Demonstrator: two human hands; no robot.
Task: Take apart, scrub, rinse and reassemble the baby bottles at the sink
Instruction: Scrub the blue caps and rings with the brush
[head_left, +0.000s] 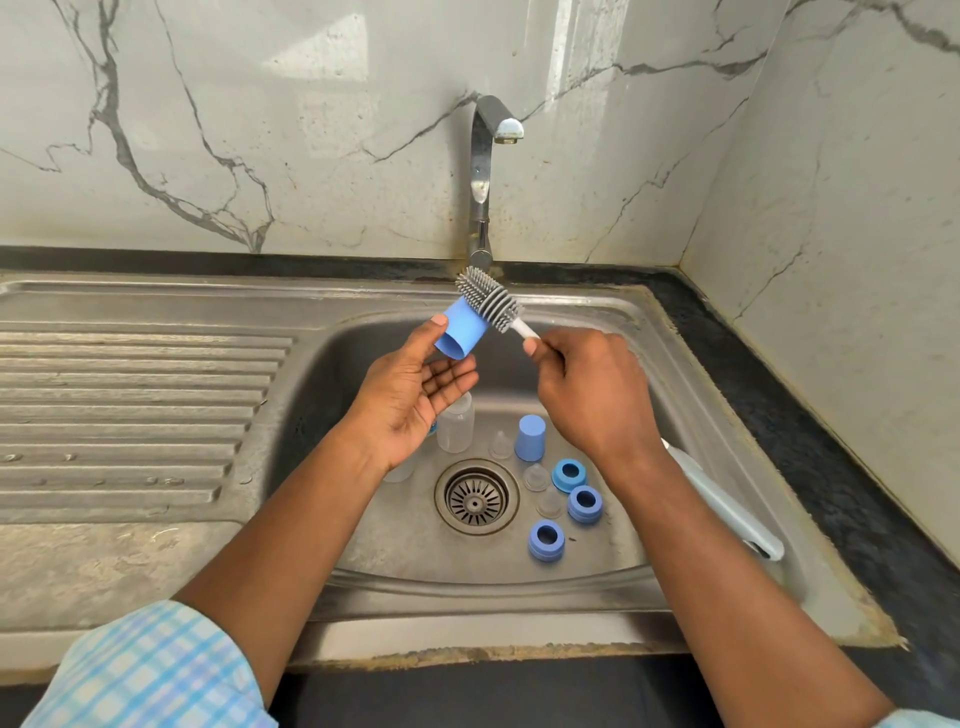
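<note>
Head view: smooth blue cap against grey-bristled brush

We've blue cap tilted in left hand, gray brush from right hand touching it; clear bottle, blue rings below both.

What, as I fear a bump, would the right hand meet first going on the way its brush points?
Likely the faucet base, just beyond the brush, though depth is unclear; the blue cap lies beside that line.

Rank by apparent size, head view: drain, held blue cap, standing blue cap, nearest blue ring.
drain
held blue cap, but nearer the camera
standing blue cap and nearest blue ring: too alike to rank
</note>
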